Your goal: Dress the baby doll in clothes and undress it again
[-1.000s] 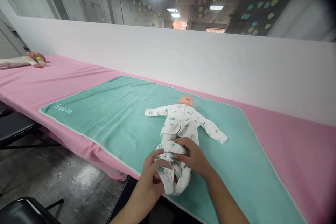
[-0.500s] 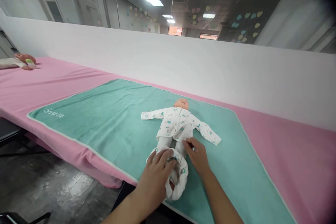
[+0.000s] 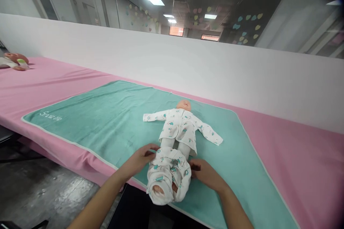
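Observation:
A baby doll (image 3: 184,105) lies on its back on a green blanket (image 3: 107,121), arms spread, in a white patterned jacket (image 3: 177,123). White patterned baby trousers (image 3: 163,166) are bunched around its lower legs, with a foot showing at one leg opening. On the trousers' left side, my left hand (image 3: 139,161) is closed, fingertips at the upper edge. My right hand (image 3: 206,175) has curled fingers closed at their right side. Its fingertips are partly hidden by the cloth and shadow.
A pink cloth (image 3: 59,75) covers the table under the blanket. Another doll (image 3: 17,61) lies at the far left. Behind the table runs a white wall (image 3: 161,59) with a mirror or glass above it. A black chair (image 3: 134,207) stands at the near edge.
My left hand has moved off the top of the trousers to their left side. My right hand has come down from near the jacket hem to the trousers' right side. The view has shifted slightly.

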`<action>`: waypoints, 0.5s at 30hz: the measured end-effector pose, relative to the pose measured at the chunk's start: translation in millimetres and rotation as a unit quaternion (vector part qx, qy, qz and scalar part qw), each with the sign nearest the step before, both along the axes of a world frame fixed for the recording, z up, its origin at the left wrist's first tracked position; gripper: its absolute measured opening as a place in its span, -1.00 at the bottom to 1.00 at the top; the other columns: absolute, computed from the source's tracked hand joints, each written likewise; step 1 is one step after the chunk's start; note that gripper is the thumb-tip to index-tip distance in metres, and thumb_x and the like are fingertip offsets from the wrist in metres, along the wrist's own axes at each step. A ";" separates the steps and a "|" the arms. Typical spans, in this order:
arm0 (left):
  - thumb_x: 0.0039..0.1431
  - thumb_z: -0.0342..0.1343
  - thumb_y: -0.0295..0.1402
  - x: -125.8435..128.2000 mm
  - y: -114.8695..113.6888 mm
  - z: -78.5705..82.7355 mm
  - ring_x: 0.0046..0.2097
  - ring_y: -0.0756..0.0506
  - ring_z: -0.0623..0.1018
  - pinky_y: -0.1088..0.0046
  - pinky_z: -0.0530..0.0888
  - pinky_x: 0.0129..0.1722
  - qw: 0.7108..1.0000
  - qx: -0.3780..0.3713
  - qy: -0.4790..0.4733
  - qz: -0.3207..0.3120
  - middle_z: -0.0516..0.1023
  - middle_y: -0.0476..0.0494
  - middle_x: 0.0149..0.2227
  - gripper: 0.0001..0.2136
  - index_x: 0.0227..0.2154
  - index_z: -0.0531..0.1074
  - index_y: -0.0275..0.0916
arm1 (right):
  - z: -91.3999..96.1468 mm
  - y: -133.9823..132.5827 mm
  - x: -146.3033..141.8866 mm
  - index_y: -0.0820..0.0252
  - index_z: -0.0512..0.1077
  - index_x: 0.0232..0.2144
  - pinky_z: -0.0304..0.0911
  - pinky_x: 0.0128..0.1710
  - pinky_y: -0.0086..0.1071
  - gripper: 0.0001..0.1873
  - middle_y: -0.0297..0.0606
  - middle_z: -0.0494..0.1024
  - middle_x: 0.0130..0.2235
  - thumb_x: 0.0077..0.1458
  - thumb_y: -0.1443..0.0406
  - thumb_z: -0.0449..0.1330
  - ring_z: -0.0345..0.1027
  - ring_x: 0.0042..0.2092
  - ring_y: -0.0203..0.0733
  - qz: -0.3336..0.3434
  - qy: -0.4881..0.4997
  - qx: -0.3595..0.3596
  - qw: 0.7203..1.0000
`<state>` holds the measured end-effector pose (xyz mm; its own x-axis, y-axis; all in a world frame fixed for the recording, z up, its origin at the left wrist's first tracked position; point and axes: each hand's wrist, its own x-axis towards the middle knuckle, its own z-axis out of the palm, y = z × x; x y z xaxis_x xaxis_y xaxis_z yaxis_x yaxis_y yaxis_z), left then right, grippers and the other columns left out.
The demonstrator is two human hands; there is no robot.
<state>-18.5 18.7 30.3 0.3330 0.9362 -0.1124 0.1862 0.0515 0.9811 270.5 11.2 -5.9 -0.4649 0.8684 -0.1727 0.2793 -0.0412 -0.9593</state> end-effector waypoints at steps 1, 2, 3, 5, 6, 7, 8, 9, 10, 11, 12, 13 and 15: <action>0.12 0.02 -0.29 2.2 2.0 -4.6 -0.15 -0.11 0.46 0.39 0.38 -0.16 1.000 -0.008 -0.004 -0.009 0.46 -0.13 -0.09 -0.71 -0.08 0.37 -0.20 | 1.1 -1.9 0.7 0.18 0.46 -0.44 0.28 -0.28 -0.32 -0.89 -0.32 0.48 -0.39 -0.05 0.26 0.23 0.34 -0.31 -0.18 0.016 -0.003 0.002 1.000; 0.12 0.03 -0.29 3.6 3.4 -7.9 -0.16 -0.09 0.46 0.42 0.37 -0.20 1.000 -0.018 -0.018 -0.014 0.45 -0.12 -0.09 -0.72 -0.10 0.37 -0.20 | 3.4 -3.9 0.6 0.17 0.48 -0.43 0.29 -0.24 -0.28 -0.90 -0.31 0.49 -0.36 -0.08 0.28 0.25 0.36 -0.27 -0.15 0.031 0.000 0.002 1.000; 0.11 0.03 -0.30 4.3 4.1 -9.9 -0.17 -0.08 0.46 0.45 0.37 -0.23 0.999 -0.034 -0.038 -0.016 0.45 -0.11 -0.09 -0.73 -0.11 0.36 -0.20 | 6.7 -5.6 -0.2 0.17 0.50 -0.41 0.29 -0.21 -0.26 -0.88 -0.30 0.51 -0.33 -0.11 0.29 0.26 0.37 -0.23 -0.11 0.046 0.010 -0.003 0.999; 0.07 0.07 -0.32 4.0 4.3 -11.3 -0.20 -0.06 0.46 0.50 0.36 -0.30 0.993 -0.084 -0.086 -0.013 0.46 -0.10 -0.14 -0.75 -0.16 0.35 -0.22 | 14.6 -8.7 -3.3 0.16 0.53 -0.35 0.30 -0.17 -0.23 -0.82 -0.30 0.52 -0.31 -0.11 0.30 0.26 0.38 -0.20 -0.08 0.073 0.038 -0.021 0.996; 0.06 0.09 -0.32 3.7 3.8 -11.2 -0.23 -0.05 0.47 0.51 0.35 -0.33 0.987 -0.111 -0.112 -0.010 0.46 -0.10 -0.17 -0.75 -0.17 0.34 -0.23 | 18.5 -9.9 -5.3 0.15 0.53 -0.33 0.30 -0.16 -0.22 -0.80 -0.31 0.52 -0.31 -0.10 0.30 0.25 0.39 -0.20 -0.08 0.087 0.049 -0.032 0.994; 0.04 0.11 -0.33 3.8 3.0 -10.8 -0.25 -0.05 0.47 0.53 0.34 -0.35 0.981 -0.133 -0.138 -0.009 0.47 -0.10 -0.19 -0.74 -0.17 0.33 -0.23 | 21.7 -10.9 -7.4 0.15 0.54 -0.31 0.30 -0.14 -0.21 -0.79 -0.31 0.53 -0.31 -0.10 0.30 0.25 0.39 -0.19 -0.08 0.104 0.056 -0.041 0.992; 0.02 0.13 -0.34 4.5 1.9 -10.4 -0.27 -0.04 0.47 0.53 0.34 -0.38 0.975 -0.149 -0.162 -0.008 0.47 -0.09 -0.20 -0.73 -0.17 0.33 -0.23 | 24.0 -11.7 -9.4 0.14 0.54 -0.31 0.29 -0.11 -0.19 -0.79 -0.31 0.53 -0.30 -0.10 0.31 0.24 0.39 -0.19 -0.08 0.119 0.060 -0.047 0.990; 0.01 0.14 -0.35 5.8 0.7 -10.2 -0.30 -0.03 0.47 0.54 0.33 -0.39 0.969 -0.161 -0.185 -0.008 0.47 -0.09 -0.22 -0.71 -0.17 0.32 -0.22 | 25.4 -12.4 -11.1 0.14 0.54 -0.30 0.28 -0.09 -0.18 -0.78 -0.32 0.53 -0.30 -0.09 0.33 0.24 0.39 -0.19 -0.10 0.129 0.062 -0.051 0.988; 0.00 0.15 -0.36 7.6 -0.7 -10.1 -0.34 -0.02 0.47 0.54 0.32 -0.41 0.964 -0.171 -0.205 -0.007 0.48 -0.07 -0.24 -0.70 -0.17 0.31 -0.21 | 25.6 -12.8 -12.4 0.13 0.54 -0.30 0.27 -0.08 -0.19 -0.77 -0.32 0.52 -0.30 -0.10 0.34 0.24 0.39 -0.19 -0.11 0.132 0.067 -0.057 0.987; -0.01 0.15 -0.37 9.9 -1.9 -10.2 -0.37 -0.01 0.46 0.55 0.31 -0.43 0.958 -0.177 -0.224 -0.004 0.48 -0.06 -0.27 -0.70 -0.18 0.31 -0.21 | 24.9 -13.0 -13.3 0.13 0.54 -0.28 0.27 -0.08 -0.20 -0.75 -0.32 0.52 -0.30 -0.11 0.36 0.23 0.39 -0.19 -0.13 0.129 0.076 -0.063 0.987; -0.02 0.16 -0.38 12.2 -3.1 -10.3 -0.38 0.00 0.46 0.55 0.31 -0.43 0.954 -0.179 -0.240 0.000 0.48 -0.05 -0.30 -0.71 -0.19 0.31 -0.21 | 23.5 -13.0 -13.9 0.12 0.53 -0.25 0.29 -0.11 -0.24 -0.70 -0.32 0.52 -0.30 -0.13 0.38 0.23 0.39 -0.20 -0.14 0.117 0.087 -0.070 0.987; -0.02 0.16 -0.38 14.3 -4.1 -10.4 -0.39 0.00 0.45 0.55 0.31 -0.43 0.951 -0.179 -0.253 0.005 0.48 -0.04 -0.31 -0.71 -0.20 0.31 -0.21 | 21.5 -12.7 -14.2 0.12 0.50 -0.19 0.31 -0.18 -0.29 -0.63 -0.32 0.51 -0.30 -0.15 0.40 0.24 0.39 -0.22 -0.16 0.101 0.101 -0.077 0.987; -0.02 0.17 -0.38 17.1 -5.6 -10.0 -0.38 -0.01 0.46 0.54 0.32 -0.43 0.947 -0.179 -0.267 0.012 0.47 -0.03 -0.30 -0.72 -0.21 0.31 -0.20 | 17.4 -11.7 -14.5 0.09 0.44 -0.08 0.31 -0.36 -0.40 -0.46 -0.31 0.51 -0.29 -0.21 0.42 0.24 0.37 -0.27 -0.19 0.075 0.127 -0.097 0.984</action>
